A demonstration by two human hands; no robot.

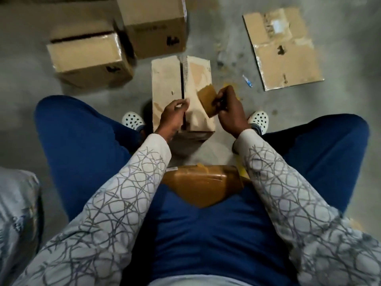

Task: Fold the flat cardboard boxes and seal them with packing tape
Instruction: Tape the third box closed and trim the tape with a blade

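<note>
Sealing step under way. The box [167, 79] stands on the floor [226, 27] between the person's feet, flaps shut, centre seam [182, 79] still bare. The left hand [172, 116] pinches a flap edge at the near end of the seam. The right hand [228, 114] grips a brown stretch of packing tape [208, 102] just over the right flap. Next, likely: stick the tape down at the near end and draw it along the seam, flaps kept together. One flat cardboard [282, 48] waits to the right.

Dim, flat indoor light; soft blur, wide-angle warping at edges.
</note>
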